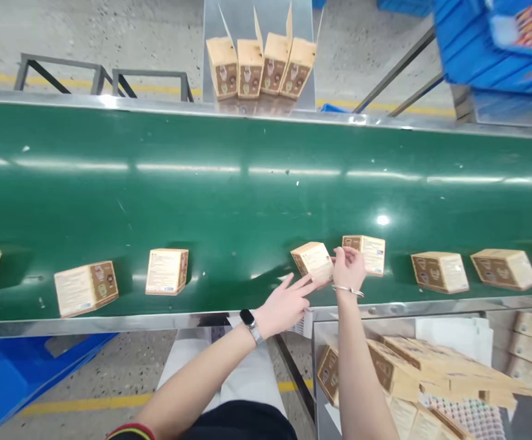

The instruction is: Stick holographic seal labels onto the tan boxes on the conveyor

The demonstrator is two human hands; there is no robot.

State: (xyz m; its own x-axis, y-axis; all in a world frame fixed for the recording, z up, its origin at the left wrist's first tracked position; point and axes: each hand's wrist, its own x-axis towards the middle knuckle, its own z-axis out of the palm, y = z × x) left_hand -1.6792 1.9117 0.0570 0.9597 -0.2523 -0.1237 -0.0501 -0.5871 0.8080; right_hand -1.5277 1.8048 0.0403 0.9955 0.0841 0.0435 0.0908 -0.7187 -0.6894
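Closely flanked on our belt

We have our left hand spread, gripping nothing, and our right hand half-curled, grip unclear; the skewed carton lies ahead-right of the left, just left of the right.

From above the near side of the green conveyor belt, the single head-worn camera faces forward and steeply down, near the belt, taking in speckled floor beyond it.

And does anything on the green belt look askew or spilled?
No spill shows, but small white specks mark the green belt, possibly litter, and the box by the left hand sits turned, unlike the straighter box farther left.
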